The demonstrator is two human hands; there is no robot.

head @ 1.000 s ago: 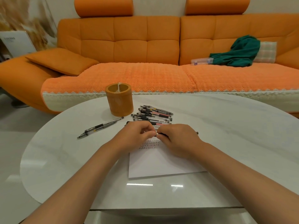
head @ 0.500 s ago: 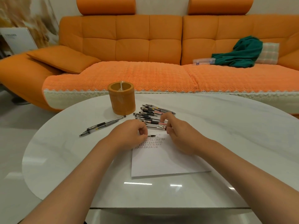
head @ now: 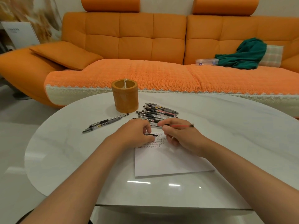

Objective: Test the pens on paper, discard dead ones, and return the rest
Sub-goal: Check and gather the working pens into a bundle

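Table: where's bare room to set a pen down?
Bare: stretch right of the pen pile and paper; the near-left table, between the two loose pens and the rim. Crowded: between cup, pile, left hand pinching a black pen piece, right hand holding a red pen.

The orange sofa (head: 135,39) spans the far side, two roll headrests (head: 110,4) against a pale wall (head: 165,5). A woven cover (head: 145,75) lies on the seat. Left: a loose cushion (head: 64,54). Right: green cloth (head: 246,54), checked pillow (head: 273,55), clear box (head: 206,61). The floor (head: 14,143) is pale and glossy. The white oval surface (head: 226,126) reflects lights.
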